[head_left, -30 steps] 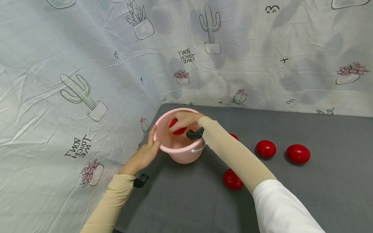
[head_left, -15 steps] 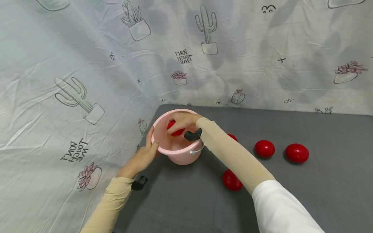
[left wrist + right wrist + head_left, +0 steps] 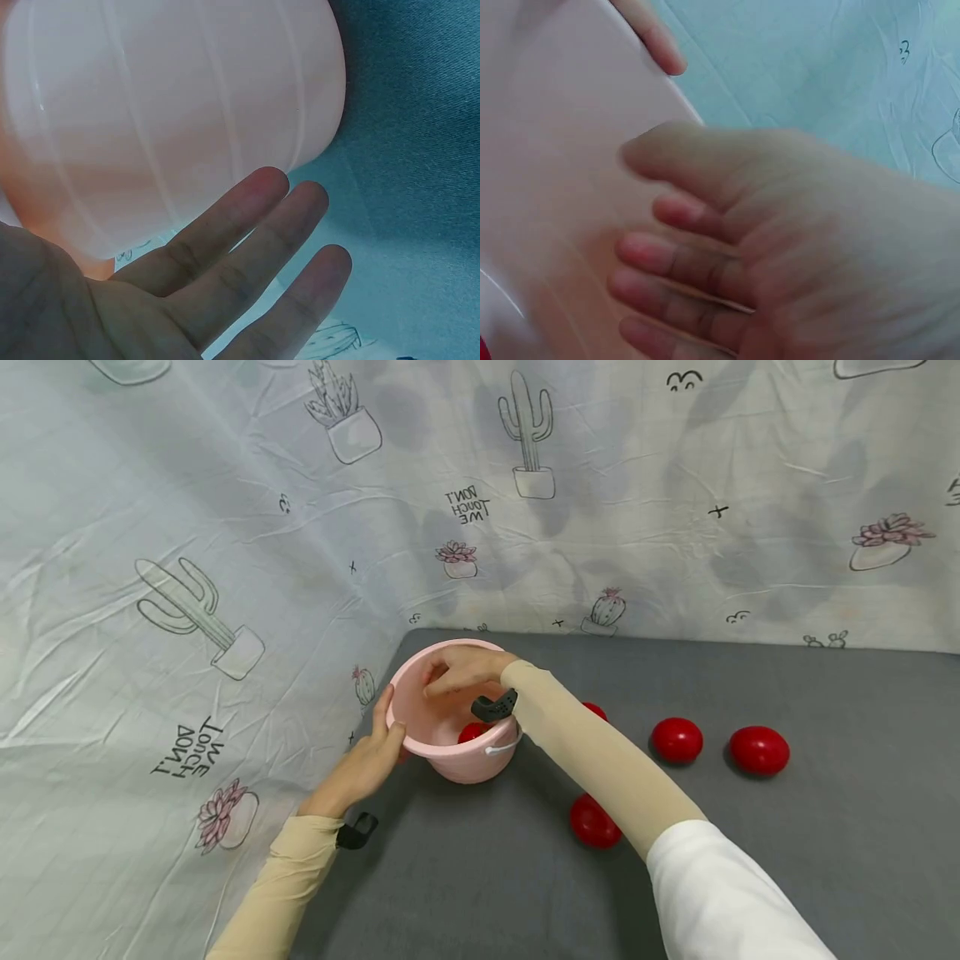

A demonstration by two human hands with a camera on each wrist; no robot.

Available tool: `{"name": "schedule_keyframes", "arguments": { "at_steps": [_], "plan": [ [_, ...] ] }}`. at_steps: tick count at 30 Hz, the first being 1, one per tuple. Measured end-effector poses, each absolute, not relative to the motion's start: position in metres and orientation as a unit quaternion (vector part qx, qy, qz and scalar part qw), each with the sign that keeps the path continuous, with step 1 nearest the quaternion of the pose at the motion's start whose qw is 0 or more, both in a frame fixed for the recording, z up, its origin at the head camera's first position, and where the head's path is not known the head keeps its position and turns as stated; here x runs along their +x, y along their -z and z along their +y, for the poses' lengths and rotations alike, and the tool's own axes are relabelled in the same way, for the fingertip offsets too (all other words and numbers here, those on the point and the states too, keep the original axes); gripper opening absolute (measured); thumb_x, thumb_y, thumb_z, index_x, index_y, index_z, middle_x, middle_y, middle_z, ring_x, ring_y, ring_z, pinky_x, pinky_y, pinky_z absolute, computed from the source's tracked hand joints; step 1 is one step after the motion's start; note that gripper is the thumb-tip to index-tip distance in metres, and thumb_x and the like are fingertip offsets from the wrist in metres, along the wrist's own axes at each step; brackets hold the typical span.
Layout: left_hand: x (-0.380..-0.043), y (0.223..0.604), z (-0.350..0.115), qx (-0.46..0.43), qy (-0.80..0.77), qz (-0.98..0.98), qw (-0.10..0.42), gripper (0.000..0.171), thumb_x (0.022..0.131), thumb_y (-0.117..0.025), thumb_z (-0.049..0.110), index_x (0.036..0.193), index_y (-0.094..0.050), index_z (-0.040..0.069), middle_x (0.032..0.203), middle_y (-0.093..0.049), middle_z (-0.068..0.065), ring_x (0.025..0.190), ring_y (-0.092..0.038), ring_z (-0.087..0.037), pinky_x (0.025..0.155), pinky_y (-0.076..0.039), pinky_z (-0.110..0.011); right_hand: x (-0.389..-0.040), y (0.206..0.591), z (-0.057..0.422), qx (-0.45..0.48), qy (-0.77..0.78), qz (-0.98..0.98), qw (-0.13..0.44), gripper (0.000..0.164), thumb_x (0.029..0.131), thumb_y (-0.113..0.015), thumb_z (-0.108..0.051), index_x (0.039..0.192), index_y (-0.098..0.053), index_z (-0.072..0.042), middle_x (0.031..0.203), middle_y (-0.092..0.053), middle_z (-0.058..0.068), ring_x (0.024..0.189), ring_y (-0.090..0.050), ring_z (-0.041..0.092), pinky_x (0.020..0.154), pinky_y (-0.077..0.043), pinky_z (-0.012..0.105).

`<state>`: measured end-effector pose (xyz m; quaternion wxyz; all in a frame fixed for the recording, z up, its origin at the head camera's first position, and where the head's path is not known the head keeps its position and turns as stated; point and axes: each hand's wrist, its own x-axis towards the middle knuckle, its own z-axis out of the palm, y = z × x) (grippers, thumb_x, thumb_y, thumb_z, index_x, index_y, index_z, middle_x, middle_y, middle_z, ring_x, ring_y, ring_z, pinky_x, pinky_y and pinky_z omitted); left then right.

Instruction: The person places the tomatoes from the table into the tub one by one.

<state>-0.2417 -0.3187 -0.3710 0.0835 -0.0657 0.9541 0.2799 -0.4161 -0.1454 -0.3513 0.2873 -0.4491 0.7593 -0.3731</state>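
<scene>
Red ovoid (image 3: 593,822) partly behind right sleeve (image 3: 600,747), left hand (image 3: 369,762) round bucket rim (image 3: 442,750), right hand (image 3: 463,668) loose

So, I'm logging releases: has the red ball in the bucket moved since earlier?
Yes: the red ball has left the right hand, toward the bucket's near rim.

On the cloth (image 3: 637,527), dark lettering (image 3: 467,506) at the back read, as far as its small size allowed, "DON'T TOUCH ME", back to front. A second print (image 3: 187,747) on the left side bore the same reversed words, tilted. A fragment (image 3: 954,492) at the right edge was cut off.
</scene>
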Motion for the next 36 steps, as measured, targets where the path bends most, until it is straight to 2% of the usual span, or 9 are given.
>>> {"name": "schedule_keyframes", "arguments": {
  "at_steps": [6,11,14,17,20,23,27,32,36],
  "plan": [
    [-0.239,0.370,-0.321,-0.058,-0.275,0.956,0.085,0.060,0.099,-0.018,0.051,0.145,0.022,0.048,0.094,-0.071,-0.005,0.086,-0.064,-0.021,0.076,-0.046,-0.040,-0.414,0.350,-0.147,-0.424,0.420,0.750,0.286,0.026,0.092,-0.060,-0.027,0.111,-0.062,-0.010,0.107,-0.066,0.012,0.100,-0.062,0.028,0.088,-0.051,0.037],
    [-0.242,0.374,-0.318,-0.045,-0.275,0.955,0.102,0.061,0.099,-0.018,0.051,0.146,0.021,0.046,0.100,-0.073,-0.006,0.097,-0.065,-0.024,0.084,-0.046,-0.044,-0.406,0.341,-0.123,-0.403,0.489,0.727,0.266,0.038,0.096,-0.054,-0.040,0.119,-0.059,-0.010,0.114,-0.065,0.013,0.106,-0.063,0.027,0.092,-0.050,0.039],
    [-0.241,0.374,-0.320,-0.040,-0.269,0.956,0.106,0.062,0.099,-0.018,0.051,0.146,0.022,0.045,0.102,-0.072,-0.010,0.097,-0.065,-0.028,0.083,-0.046,-0.046,-0.395,0.323,-0.101,-0.400,0.510,0.717,0.255,0.046,0.098,-0.046,-0.046,0.122,-0.057,-0.009,0.116,-0.065,0.014,0.105,-0.064,0.025,0.095,-0.049,0.042],
    [-0.241,0.370,-0.323,-0.037,-0.262,0.958,0.107,0.062,0.099,-0.017,0.051,0.145,0.025,0.045,0.103,-0.071,-0.013,0.096,-0.065,-0.031,0.080,-0.047,-0.046,-0.383,0.298,-0.073,-0.395,0.533,0.710,0.237,0.045,0.100,-0.041,-0.045,0.122,-0.057,-0.009,0.114,-0.066,0.015,0.102,-0.065,0.024,0.097,-0.047,0.046],
    [-0.241,0.366,-0.325,-0.029,-0.256,0.960,0.107,0.062,0.098,-0.015,0.052,0.144,0.027,0.044,0.103,-0.071,-0.014,0.095,-0.064,-0.033,0.079,-0.047,-0.048,-0.370,0.275,-0.036,-0.393,0.554,0.707,0.198,0.040,0.101,-0.040,-0.041,0.118,-0.059,-0.010,0.110,-0.067,0.015,0.100,-0.065,0.026,0.096,-0.047,0.047],
    [-0.239,0.363,-0.327,-0.025,-0.260,0.959,0.110,0.062,0.098,-0.014,0.052,0.144,0.028,0.044,0.103,-0.071,-0.014,0.100,-0.063,-0.035,0.081,-0.046,-0.049,-0.356,0.265,0.005,-0.398,0.579,0.696,0.151,0.040,0.101,-0.040,-0.040,0.118,-0.060,-0.008,0.111,-0.065,0.017,0.105,-0.063,0.030,0.097,-0.046,0.045],
    [-0.235,0.363,-0.330,-0.026,-0.269,0.956,0.117,0.061,0.099,-0.013,0.050,0.143,0.028,0.044,0.099,-0.072,-0.011,0.105,-0.063,-0.035,0.085,-0.045,-0.049,-0.333,0.267,0.057,-0.394,0.627,0.664,0.104,0.048,0.101,-0.038,-0.043,0.123,-0.057,-0.004,0.117,-0.063,0.015,0.114,-0.058,0.032,0.102,-0.042,0.045],
    [-0.235,0.363,-0.327,-0.014,-0.278,0.955,0.104,0.060,0.100,-0.013,0.050,0.145,0.027,0.043,0.096,-0.072,-0.011,0.100,-0.065,-0.033,0.086,-0.045,-0.050,-0.301,0.283,0.114,-0.384,0.681,0.621,0.051,0.048,0.102,-0.036,-0.039,0.129,-0.052,-0.002,0.127,-0.056,0.016,0.122,-0.050,0.031,0.106,-0.035,0.043],
    [-0.238,0.362,-0.322,-0.001,-0.285,0.953,0.102,0.061,0.100,-0.013,0.048,0.146,0.027,0.040,0.093,-0.071,-0.011,0.091,-0.066,-0.029,0.080,-0.048,-0.043,-0.271,0.314,0.152,-0.358,0.687,0.632,0.007,0.051,0.104,-0.027,-0.037,0.134,-0.048,-0.001,0.134,-0.049,0.019,0.129,-0.043,0.030,0.108,-0.032,0.040]
  ]
}}
